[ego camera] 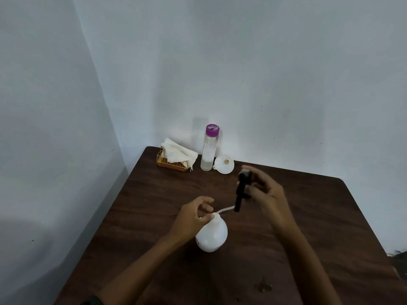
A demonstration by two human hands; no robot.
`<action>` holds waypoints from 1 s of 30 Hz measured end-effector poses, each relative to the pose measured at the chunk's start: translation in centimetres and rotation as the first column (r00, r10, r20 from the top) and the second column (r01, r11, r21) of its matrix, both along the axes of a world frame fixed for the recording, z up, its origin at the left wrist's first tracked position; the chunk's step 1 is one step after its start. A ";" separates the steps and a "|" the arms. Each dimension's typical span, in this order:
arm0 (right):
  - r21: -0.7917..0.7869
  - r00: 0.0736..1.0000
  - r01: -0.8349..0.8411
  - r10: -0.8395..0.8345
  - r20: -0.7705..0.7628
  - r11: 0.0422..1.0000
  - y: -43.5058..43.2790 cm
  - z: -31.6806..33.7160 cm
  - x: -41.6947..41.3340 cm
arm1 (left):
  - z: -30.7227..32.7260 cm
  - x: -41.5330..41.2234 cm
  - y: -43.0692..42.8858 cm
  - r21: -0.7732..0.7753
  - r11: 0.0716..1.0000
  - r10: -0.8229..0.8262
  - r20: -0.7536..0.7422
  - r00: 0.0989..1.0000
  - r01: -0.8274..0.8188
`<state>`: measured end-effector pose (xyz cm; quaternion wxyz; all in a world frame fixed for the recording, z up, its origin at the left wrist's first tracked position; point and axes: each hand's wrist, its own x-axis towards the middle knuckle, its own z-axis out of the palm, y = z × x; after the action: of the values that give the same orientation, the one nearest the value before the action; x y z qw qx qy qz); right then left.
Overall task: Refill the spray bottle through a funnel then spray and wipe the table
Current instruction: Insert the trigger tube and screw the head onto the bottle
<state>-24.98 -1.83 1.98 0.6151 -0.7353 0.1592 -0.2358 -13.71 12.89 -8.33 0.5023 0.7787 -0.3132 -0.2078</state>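
A round white spray bottle (211,237) stands on the dark wooden table (308,227). My left hand (193,213) pinches its open neck. My right hand (265,190) holds the black spray head (240,190) lifted up and to the right of the bottle. The head's thin white dip tube (224,209) still runs back into the neck. A white funnel (224,164) lies on its side near the back wall. Next to it stands a clear water bottle (208,150) with a purple cap.
A gold wire holder (170,165) with white paper napkins (178,153) sits at the table's back left corner. Walls close off the back and left sides. A small wet smear (263,285) marks the near right of the table.
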 end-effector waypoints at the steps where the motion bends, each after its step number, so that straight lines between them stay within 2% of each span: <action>1: 0.000 0.999 -0.015 0.015 -0.031 1.000 0.5 -0.7 0.3 | -0.2 0.0 0.1 0.005 1.000 -0.012 -0.037 0.999 0.012; 4: 0.039 0.998 -0.019 0.021 -0.054 0.999 1.5 -2.4 1.1 | -0.7 -0.1 0.4 0.040 0.996 -0.071 -0.072 0.995 0.074; 10: 0.183 0.998 0.051 -0.043 -0.046 0.982 1.7 -4.7 2.4 | -1.7 -0.5 0.2 0.051 0.997 -0.064 -0.001 0.998 0.064; 15: 0.090 0.987 0.139 -0.131 -0.091 0.986 2.5 -7.2 2.4 | -2.0 -1.0 -0.5 0.012 0.999 0.037 -0.030 0.999 -0.036; 21: 0.002 0.978 0.150 -0.149 -0.145 0.989 3.4 -9.4 1.6 | -2.7 -1.5 -0.5 -0.020 0.997 0.076 -0.033 0.997 -0.077; 26: 0.022 0.973 0.186 -0.182 -0.143 0.982 3.6 -9.9 1.3 | -3.2 -2.2 -0.4 -0.075 0.983 0.164 -0.055 0.985 -0.168; 30: -0.071 0.968 0.174 -0.184 -0.172 0.982 4.0 -10.2 1.5 | -3.3 -2.4 0.0 -0.085 0.977 0.192 -0.026 0.981 -0.194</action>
<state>-23.50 2.13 -8.21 0.5541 -0.7528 0.2726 -0.2279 -16.12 12.90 -11.65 0.5563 0.7809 -0.2405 -0.1512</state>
